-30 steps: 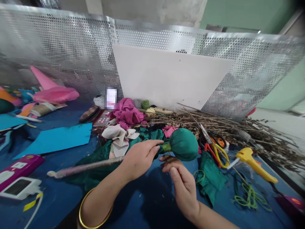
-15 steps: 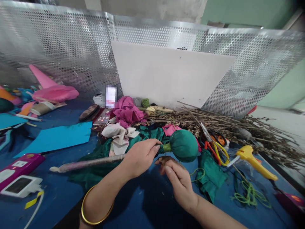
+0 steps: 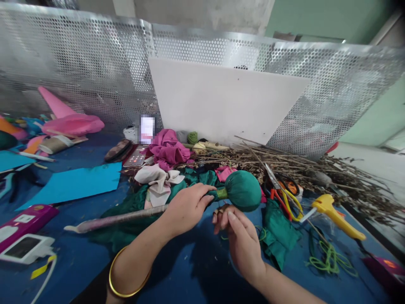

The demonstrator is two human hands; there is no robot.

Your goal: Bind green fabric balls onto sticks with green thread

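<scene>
One green ball [image 3: 243,191]; two hands near it, left hand [image 3: 185,211] and right hand [image 3: 243,242]; one stick [image 3: 126,217] left of the ball; one white board [image 3: 228,101] behind it; one glue gun [image 3: 340,217] right of it.

No words, numbers or brands can be read. Beyond the left fingers [image 3: 204,191] and off to their left, the phone [image 3: 136,156] bears tiny pale marks and the upright screen [image 3: 147,128] is blurred; nearer, farther left, the purple box's [image 3: 42,216] white patches are illegible.
</scene>
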